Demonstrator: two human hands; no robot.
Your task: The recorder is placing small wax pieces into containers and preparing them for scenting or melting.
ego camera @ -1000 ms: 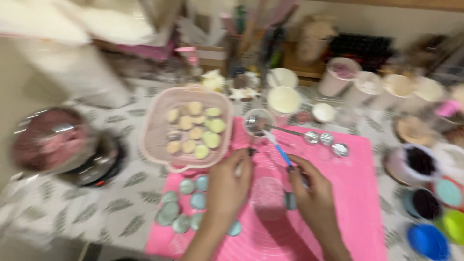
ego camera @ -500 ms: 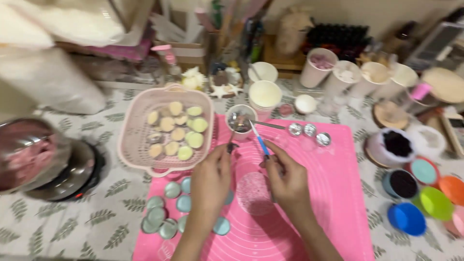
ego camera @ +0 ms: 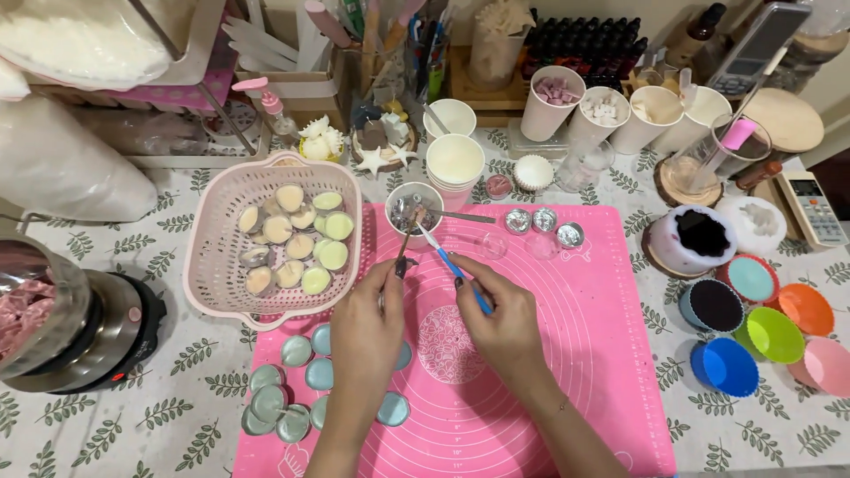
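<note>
Mat [ego camera: 567, 354]: bright pink, pale circle lines. Cloth [ego camera: 168, 416]: white, green leaf sprigs. Basket [ego camera: 221, 257]: pale pink; discs [ego camera: 301, 243] inside cream, light green. Rounds [ego camera: 292, 389] on mat: pale teal. Brush [ego camera: 452, 265]: blue handle, white tip. Moulds [ego camera: 770, 332]: blue, green, orange, pink, teal. Foil cups [ego camera: 544, 226]: silver.

The pink mat [ego camera: 575, 354] has a big bare part on its right side and near the bottom, where a hand could slide in. On the left of the mat, a bunch of round blue-green lids [ego camera: 292, 389] fills the corner. The pink basket [ego camera: 221, 257] blocks the way further left, just beside the metal pot [ego camera: 62, 319]. At the top of the mat, a small cup [ego camera: 413, 211] and three shiny foil cups [ego camera: 544, 226] stand in a row. Bright silicone cups [ego camera: 761, 332] crowd the right edge of the counter [ego camera: 177, 354].
</note>
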